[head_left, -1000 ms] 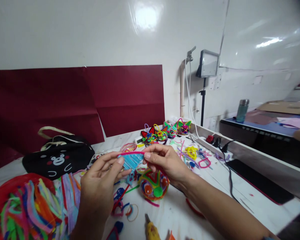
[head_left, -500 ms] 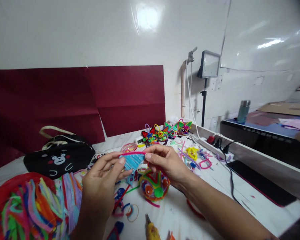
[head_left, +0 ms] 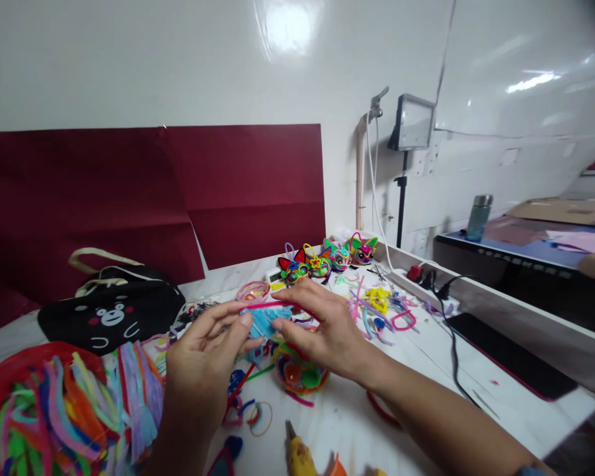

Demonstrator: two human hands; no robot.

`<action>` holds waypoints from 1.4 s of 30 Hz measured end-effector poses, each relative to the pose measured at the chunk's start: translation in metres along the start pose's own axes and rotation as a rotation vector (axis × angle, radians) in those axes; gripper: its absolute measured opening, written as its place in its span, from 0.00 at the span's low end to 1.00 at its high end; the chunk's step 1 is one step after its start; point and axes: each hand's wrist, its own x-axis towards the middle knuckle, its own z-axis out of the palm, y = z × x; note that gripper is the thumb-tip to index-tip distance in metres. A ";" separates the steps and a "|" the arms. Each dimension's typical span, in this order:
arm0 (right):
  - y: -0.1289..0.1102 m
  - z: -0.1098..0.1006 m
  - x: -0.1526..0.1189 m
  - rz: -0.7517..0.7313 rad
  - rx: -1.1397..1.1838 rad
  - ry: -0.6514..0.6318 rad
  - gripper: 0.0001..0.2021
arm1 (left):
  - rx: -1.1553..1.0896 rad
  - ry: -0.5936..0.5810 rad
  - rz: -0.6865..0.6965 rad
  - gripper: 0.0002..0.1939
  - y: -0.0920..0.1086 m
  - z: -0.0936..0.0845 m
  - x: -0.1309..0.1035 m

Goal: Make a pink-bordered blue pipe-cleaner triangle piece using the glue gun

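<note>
Blue piece (head_left: 264, 322) up over the tabletop (head_left: 347, 426), well in from its back edge, left hand (head_left: 203, 357) pinching it; right hand (head_left: 324, 330) parted around it; looks light, soft, best taken by the pink rim (head_left: 260, 306).

Glossy white wall (head_left: 129, 73) behind, a strong glare spot (head_left: 290, 26) high up. Two creased maroon sheets (head_left: 258, 192) against its lower part, a pale gap (narrow wedge) between their bottom edges. Slim pipe (head_left: 360, 175) further right, running vertically; beside it, a panel lamp (head_left: 415, 122) on a black stand (head_left: 400, 211). Right-hand wall shiny, streaked with light (head_left: 533, 82). White, grey-veined counter (head_left: 426, 350) in front, raised border (head_left: 525, 324) along its right side. Beyond that, a second table (head_left: 530, 250), blue-topped, dark beneath.
</note>
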 end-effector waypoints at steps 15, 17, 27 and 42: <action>0.000 0.005 -0.002 -0.065 -0.085 0.035 0.08 | 0.057 -0.034 0.042 0.16 -0.011 -0.001 0.000; -0.001 0.005 -0.002 -0.062 -0.084 0.036 0.07 | 0.056 -0.030 0.049 0.16 -0.011 -0.001 0.000; -0.003 0.003 0.000 -0.030 -0.069 0.022 0.04 | 0.069 -0.051 0.040 0.17 -0.017 -0.001 -0.001; 0.002 0.001 0.001 0.001 -0.035 -0.057 0.04 | 0.038 -0.074 -0.012 0.18 -0.018 -0.001 -0.001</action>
